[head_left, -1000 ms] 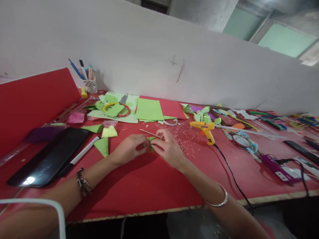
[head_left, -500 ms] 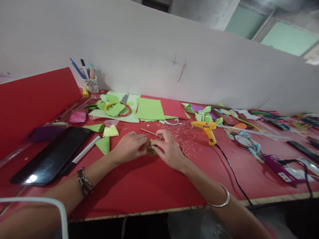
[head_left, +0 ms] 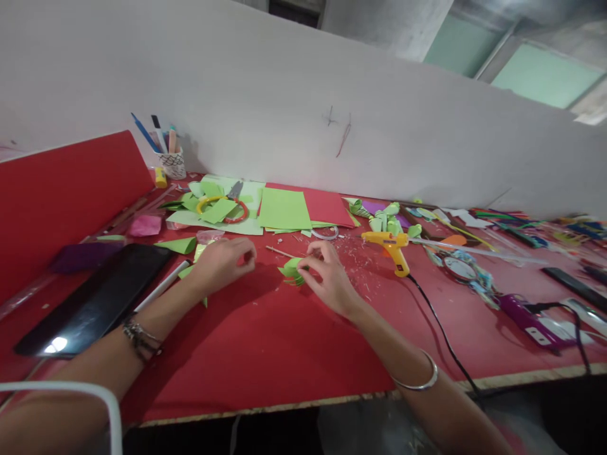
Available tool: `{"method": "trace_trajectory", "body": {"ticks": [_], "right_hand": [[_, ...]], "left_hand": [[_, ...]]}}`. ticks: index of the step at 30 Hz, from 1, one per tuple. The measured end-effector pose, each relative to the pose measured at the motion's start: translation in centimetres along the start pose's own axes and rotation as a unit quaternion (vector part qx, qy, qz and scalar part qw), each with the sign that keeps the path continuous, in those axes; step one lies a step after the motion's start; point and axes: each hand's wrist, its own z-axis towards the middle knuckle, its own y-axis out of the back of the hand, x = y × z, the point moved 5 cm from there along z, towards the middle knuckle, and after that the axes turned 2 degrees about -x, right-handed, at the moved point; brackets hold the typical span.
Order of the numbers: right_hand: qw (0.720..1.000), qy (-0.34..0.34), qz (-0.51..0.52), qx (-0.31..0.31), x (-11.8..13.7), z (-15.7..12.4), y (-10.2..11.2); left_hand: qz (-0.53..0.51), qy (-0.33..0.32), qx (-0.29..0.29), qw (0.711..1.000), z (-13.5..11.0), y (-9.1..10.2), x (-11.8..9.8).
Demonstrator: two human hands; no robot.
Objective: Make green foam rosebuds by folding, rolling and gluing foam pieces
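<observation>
My right hand (head_left: 329,278) pinches the edge of a small green paper piece (head_left: 291,270) with cut strips, just above the red table. To the left, apart from that piece, my left hand (head_left: 225,264) is closed with thumb and fingertips together; whatever it may hold is too small or hidden to make out. A thin stick (head_left: 279,252) lies behind the green piece. Partly covered by my left hand and wrist are a green paper cone and a white marker (head_left: 164,284).
A yellow glue gun (head_left: 392,246) with a black cord lies to the right. Green paper sheets (head_left: 284,208) and scissors (head_left: 234,189) lie at the back, below the white wall (head_left: 265,114). A black phone-like slab (head_left: 95,303) is on the left; a purple box (head_left: 528,322) sits far right.
My left hand has come off the green paper piece and moved left, over the green cone. My right hand stays on the piece, which now shows more plainly.
</observation>
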Motion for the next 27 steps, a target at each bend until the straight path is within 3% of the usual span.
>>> {"method": "trace_trajectory", "body": {"ticks": [5,11,14,18,23,27], "right_hand": [[1.0,0.005,-0.002,-0.007,-0.3,0.0,-0.2],[0.999,0.023,-0.028,0.031,0.5,-0.1,-0.7],[0.998,0.028,-0.033,0.047,0.9,-0.1,-0.8],[0.998,0.022,-0.015,0.061,1.1,0.0,-0.7],[0.999,-0.002,0.02,0.029,0.7,0.2,-0.3],[0.999,-0.014,0.019,0.023,0.0,0.2,-0.4]], "left_hand": [[-0.028,0.012,-0.016,0.999,-0.1,0.2,-0.3],[-0.063,-0.104,0.02,0.992,-0.3,-1.2,-3.8],[-0.05,-0.125,0.018,0.991,-0.4,-1.5,-4.2],[-0.077,-0.1,0.035,0.991,-0.3,-1.9,-3.6],[-0.123,-0.027,0.083,0.989,-0.5,-2.8,-2.7],[-0.086,0.035,0.048,0.994,-0.4,-2.4,-1.9]]}}
